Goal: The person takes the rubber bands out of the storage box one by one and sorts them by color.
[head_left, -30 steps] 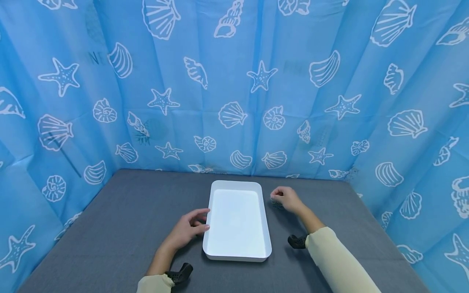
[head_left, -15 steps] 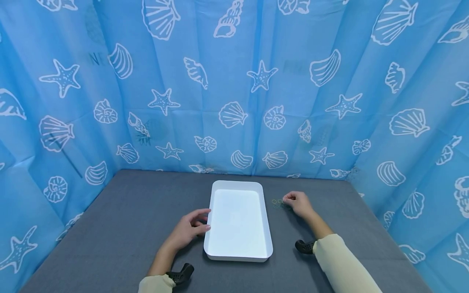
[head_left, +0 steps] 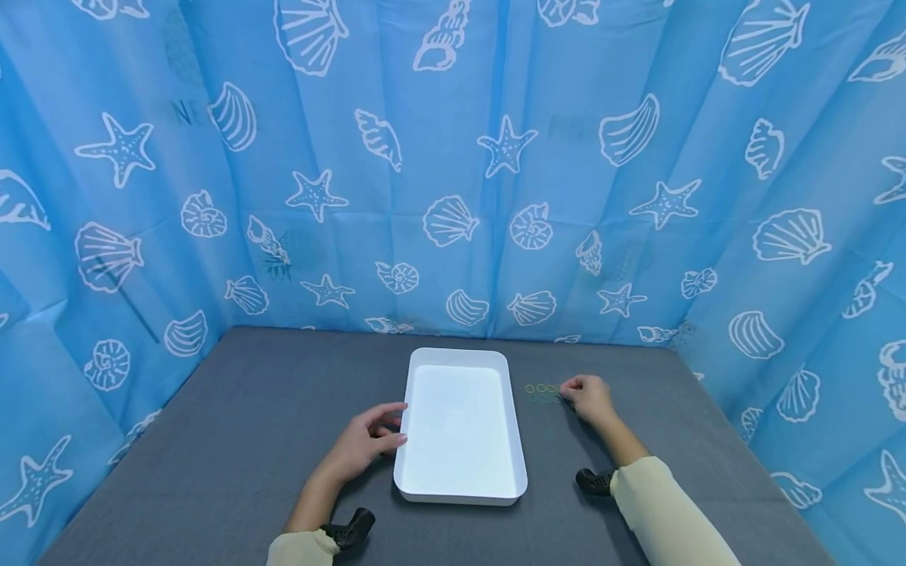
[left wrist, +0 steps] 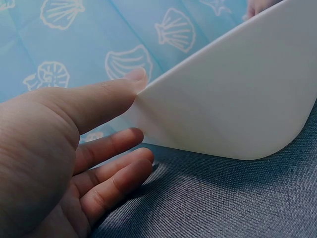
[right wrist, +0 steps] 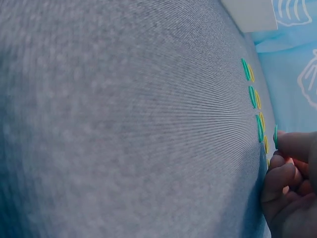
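My left hand (head_left: 364,440) rests at the left side of a white rectangular tray (head_left: 402,472). In the left wrist view, the thumb (left wrist: 106,99) touches the tray's rim, while the other fingers hang relaxed by its outer wall (left wrist: 237,99). Right of the tray, my right hand (head_left: 589,399) is low over the table, fingertips at the end of two short rows of small thin rings. The right wrist view shows a green ring (right wrist: 276,137) pinched at the fingertips. Close by lie several green rings (right wrist: 252,97) and yellow rings (right wrist: 262,121) in paired rows.
A grey cloth (head_left: 283,409) covers the table. Blue curtains (head_left: 453,157) with white shell and starfish prints stand behind it and at both sides. Black wrist-worn devices (head_left: 350,528) sit on both wrists below cream sleeves.
My right hand has shifted right and slightly nearer along the rings, uncovering more of the green and yellow rows. The left hand and tray have stayed in place.
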